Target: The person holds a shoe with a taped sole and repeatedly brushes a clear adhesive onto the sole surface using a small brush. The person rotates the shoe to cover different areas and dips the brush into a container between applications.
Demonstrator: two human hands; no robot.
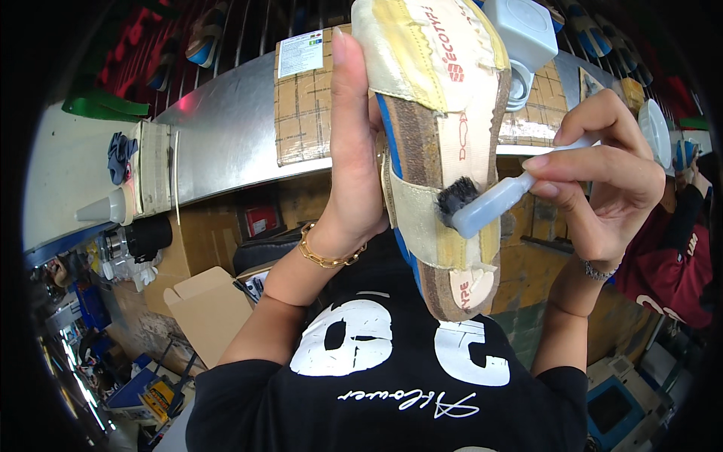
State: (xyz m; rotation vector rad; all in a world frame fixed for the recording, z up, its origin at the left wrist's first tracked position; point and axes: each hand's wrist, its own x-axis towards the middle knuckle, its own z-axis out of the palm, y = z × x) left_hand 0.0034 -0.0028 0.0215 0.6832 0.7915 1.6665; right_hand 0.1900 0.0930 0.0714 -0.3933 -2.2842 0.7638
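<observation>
We find the left hand (pixel 352 162) grasping a cork-sided sandal (pixel 422 139) at upper centre; the right hand (pixel 614 173), centre-right, pinches a brush (pixel 489 209) (black-bristled).

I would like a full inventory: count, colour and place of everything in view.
Shoe: one, cream and brown, in the left hand
Brush: one, pale, black-bristled, in the right hand
Container: one, white, behind the shoe
Taped cardboard: count unclear, brown, on bench
Bench: one, silvery, beyond the hands
Racked shoes: several, blue and beige, top
Strip: one, green, upper left
Cloth: one, dark, left
Cup: one, whitish, below the cloth
Open carton: one, brown, lower left
Dish: one, whitish, right
Co-worker: one, dark red top, right edge
Blurred items: uncountable, mixed colours, lower corners
Shirt: one, black, lower middle
Bracelets: two, gold and silvery, wrists
Left hand: one, bare, holding shoe
Right hand: one, bare, holding brush
</observation>
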